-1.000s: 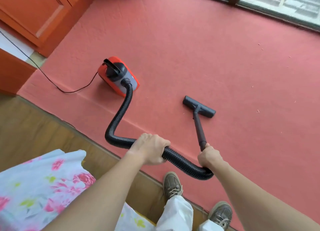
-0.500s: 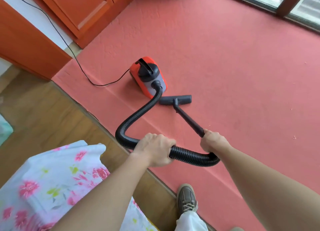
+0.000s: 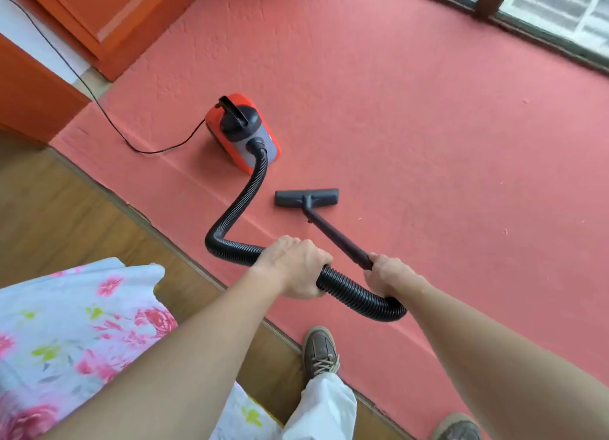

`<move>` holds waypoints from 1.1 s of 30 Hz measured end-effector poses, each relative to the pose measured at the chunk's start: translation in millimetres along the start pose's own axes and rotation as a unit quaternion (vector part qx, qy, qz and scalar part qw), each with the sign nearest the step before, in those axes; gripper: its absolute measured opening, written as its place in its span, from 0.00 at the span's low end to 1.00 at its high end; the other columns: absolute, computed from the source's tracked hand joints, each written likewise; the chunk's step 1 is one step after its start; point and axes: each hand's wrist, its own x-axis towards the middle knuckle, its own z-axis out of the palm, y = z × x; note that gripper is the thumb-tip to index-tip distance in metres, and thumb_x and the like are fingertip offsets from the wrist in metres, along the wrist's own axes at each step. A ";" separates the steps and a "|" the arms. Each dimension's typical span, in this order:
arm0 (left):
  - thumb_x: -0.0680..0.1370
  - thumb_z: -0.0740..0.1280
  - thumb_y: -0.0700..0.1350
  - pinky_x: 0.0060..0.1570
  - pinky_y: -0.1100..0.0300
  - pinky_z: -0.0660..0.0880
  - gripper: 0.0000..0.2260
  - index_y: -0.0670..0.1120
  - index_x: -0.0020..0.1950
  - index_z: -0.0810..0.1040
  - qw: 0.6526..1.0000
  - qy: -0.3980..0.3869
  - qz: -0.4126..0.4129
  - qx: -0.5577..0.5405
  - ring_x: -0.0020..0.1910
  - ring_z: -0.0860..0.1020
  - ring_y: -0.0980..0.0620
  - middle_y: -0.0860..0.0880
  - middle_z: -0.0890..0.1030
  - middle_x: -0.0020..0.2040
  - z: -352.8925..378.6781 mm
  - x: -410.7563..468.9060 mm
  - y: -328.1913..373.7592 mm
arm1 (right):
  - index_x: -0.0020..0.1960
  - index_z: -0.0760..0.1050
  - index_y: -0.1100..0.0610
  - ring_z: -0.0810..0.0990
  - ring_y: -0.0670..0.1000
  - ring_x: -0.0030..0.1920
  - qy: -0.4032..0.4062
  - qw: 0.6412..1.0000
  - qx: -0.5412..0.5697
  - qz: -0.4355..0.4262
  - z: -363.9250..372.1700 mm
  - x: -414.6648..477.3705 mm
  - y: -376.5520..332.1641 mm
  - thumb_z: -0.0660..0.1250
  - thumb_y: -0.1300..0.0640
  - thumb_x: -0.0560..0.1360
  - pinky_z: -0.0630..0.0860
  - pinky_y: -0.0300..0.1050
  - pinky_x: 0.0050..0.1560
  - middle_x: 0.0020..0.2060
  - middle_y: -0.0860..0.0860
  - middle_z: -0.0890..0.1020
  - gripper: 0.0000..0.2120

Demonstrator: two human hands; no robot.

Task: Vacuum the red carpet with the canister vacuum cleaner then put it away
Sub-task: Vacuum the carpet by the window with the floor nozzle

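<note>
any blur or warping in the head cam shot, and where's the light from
Head view: soft daylight from the window top right, faint shadow left of the canister; wide-angle stretch swells the forearms toward the bottom; floor head, hose and wand only slightly soft; no glare on the carpet.

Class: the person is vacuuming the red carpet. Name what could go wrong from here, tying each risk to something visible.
1. The hose bends sharply between the canister and the left hand; a hard pull might tip or drag the canister.
2. The power cord trails across the carpet behind the canister; it could snag or be pulled tight.
3. One shoe stands right by the carpet edge, which might catch a foot.
</note>
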 end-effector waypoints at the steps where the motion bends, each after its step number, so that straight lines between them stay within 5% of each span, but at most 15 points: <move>1: 0.71 0.68 0.56 0.43 0.54 0.72 0.09 0.52 0.42 0.72 1.000 -0.010 0.006 0.007 0.42 0.81 0.43 0.50 0.81 0.40 3.3 2.6 12.0 | 0.70 0.67 0.45 0.80 0.59 0.55 0.005 1.000 0.004 0.001 5.9 -6.1 11.5 0.56 0.50 0.77 0.76 0.49 0.54 0.55 0.53 0.79 0.22; 12: 0.71 0.66 0.54 0.44 0.54 0.71 0.07 0.54 0.43 0.72 0.986 -0.102 0.097 0.084 0.46 0.81 0.43 0.50 0.82 0.43 54.0 46.4 212.3 | 0.65 0.67 0.49 0.78 0.57 0.43 0.026 0.983 0.127 0.127 69.2 -110.9 217.0 0.57 0.57 0.76 0.75 0.48 0.42 0.44 0.51 0.78 0.17; 26: 0.71 0.66 0.54 0.41 0.56 0.71 0.06 0.53 0.44 0.76 0.953 -0.148 0.227 0.136 0.42 0.80 0.45 0.54 0.74 0.37 94.2 61.5 386.1 | 0.65 0.67 0.53 0.80 0.59 0.54 0.045 0.955 0.191 0.224 145.4 -204.9 368.8 0.58 0.58 0.77 0.75 0.51 0.48 0.53 0.54 0.80 0.17; 33: 0.71 0.66 0.53 0.41 0.56 0.72 0.05 0.53 0.44 0.76 0.936 -0.143 0.284 0.154 0.41 0.79 0.45 0.54 0.73 0.36 102.4 65.3 457.3 | 0.67 0.68 0.53 0.79 0.60 0.57 0.012 0.894 0.310 0.323 184.2 -253.0 425.2 0.62 0.59 0.73 0.77 0.51 0.55 0.55 0.54 0.79 0.22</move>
